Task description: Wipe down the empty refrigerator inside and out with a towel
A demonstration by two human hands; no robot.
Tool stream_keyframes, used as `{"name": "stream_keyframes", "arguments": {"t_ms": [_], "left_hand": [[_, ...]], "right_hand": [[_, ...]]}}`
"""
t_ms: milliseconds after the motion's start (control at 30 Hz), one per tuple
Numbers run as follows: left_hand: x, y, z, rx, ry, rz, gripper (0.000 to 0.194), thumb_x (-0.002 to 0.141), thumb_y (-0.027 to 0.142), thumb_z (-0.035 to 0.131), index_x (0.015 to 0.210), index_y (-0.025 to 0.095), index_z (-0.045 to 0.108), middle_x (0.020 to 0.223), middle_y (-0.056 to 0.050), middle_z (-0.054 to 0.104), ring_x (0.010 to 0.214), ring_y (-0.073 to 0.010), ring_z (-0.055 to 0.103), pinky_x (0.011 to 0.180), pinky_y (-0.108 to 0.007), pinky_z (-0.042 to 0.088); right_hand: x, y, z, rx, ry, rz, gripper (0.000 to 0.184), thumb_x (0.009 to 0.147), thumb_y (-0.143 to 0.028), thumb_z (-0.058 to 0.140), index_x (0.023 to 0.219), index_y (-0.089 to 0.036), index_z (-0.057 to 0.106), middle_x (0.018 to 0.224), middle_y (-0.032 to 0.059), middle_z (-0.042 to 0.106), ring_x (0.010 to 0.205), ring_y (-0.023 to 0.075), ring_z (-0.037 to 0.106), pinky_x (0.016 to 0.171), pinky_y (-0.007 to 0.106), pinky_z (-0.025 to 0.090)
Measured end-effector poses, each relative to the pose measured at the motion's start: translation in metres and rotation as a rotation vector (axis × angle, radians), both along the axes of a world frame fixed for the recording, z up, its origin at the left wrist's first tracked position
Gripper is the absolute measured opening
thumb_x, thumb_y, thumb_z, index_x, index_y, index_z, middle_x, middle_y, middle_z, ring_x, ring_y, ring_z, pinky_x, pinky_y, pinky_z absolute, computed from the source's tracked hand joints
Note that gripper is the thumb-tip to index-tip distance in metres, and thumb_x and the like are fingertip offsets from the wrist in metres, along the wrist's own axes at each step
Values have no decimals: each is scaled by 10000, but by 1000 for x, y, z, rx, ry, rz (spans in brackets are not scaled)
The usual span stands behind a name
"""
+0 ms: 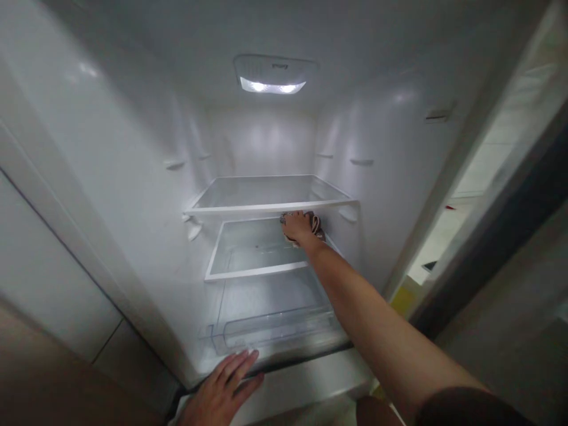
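Observation:
My right hand [296, 226] reaches deep into the fridge, its fingers closed on a bunched brown patterned cloth [316, 226]. The cloth rests against the right rear part of the middle glass shelf [252, 242], below the upper shelf [266, 192]. Part of the cloth is hidden under my palm. At the bottom front edge of the fridge, my left hand [222, 384] is open with its fingers spread, near the clear drawer [275, 328]. Nothing shows in that hand.
A lit lamp [273, 87] is set in the fridge ceiling. Shelf ledges [361, 161] stick out from both side walls. The open door [501, 236] stands at the right, and tiled wall [57, 266] lies at the left.

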State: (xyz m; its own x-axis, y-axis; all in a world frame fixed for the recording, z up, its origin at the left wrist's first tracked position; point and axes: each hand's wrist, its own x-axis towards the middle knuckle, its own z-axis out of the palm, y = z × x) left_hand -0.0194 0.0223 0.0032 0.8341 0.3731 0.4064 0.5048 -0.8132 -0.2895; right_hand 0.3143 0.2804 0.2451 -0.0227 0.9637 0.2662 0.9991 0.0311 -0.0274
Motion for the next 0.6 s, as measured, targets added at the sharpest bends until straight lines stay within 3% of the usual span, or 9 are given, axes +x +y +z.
{"name": "stream_keyframes", "arguments": {"t_ms": [167, 267, 333, 467, 600], "left_hand": [[2, 3, -9, 13, -44, -14, 1012, 831, 776, 818, 1687, 372, 458, 1787, -48, 416, 1461, -303, 517, 1174, -410, 493], [1, -2, -7, -73, -58, 8, 1043, 784, 711, 886, 1679, 371, 471, 1799, -52, 392, 1463, -318, 524, 1139, -441, 538], [0, -6, -3, -144, -49, 19, 1017, 790, 639, 906, 1675, 385, 474, 1812, -41, 367, 1481, -320, 520, 1141, -458, 546], [-2, -10, 8, -181, -47, 24, 981, 825, 555, 891, 1685, 370, 458, 1830, -46, 326, 1516, -331, 493, 1181, -480, 513], [-1, -10, 14, -84, -48, -3, 854, 902, 495, 796, 1680, 346, 476, 1838, -49, 307, 1547, -333, 457, 1228, -471, 447]], "right_hand": [[-92, 35, -2, -36, -10, 225, 474, 1083, -417, 471, 1434, -198, 703, 1468, 189, 676, 1362, 360, 600, 1167, 562, 417], [-151, 35, -3, -30, 4, 341, 483, 1074, -442, 483, 1445, -221, 701, 1531, 177, 629, 1414, 364, 562, 1177, 566, 417], [-175, 27, -2, -13, 16, 382, 479, 1070, -422, 481, 1418, -192, 716, 1562, 203, 584, 1454, 387, 517, 1183, 593, 413], [-178, -13, -3, 19, 15, 441, 487, 1062, -402, 493, 1425, -157, 705, 1543, 230, 558, 1447, 395, 504, 1172, 613, 430], [-155, -70, -5, 10, -20, 548, 475, 1064, -519, 532, 1444, -298, 713, 1462, 140, 607, 1373, 332, 558, 1153, 545, 471]]}}
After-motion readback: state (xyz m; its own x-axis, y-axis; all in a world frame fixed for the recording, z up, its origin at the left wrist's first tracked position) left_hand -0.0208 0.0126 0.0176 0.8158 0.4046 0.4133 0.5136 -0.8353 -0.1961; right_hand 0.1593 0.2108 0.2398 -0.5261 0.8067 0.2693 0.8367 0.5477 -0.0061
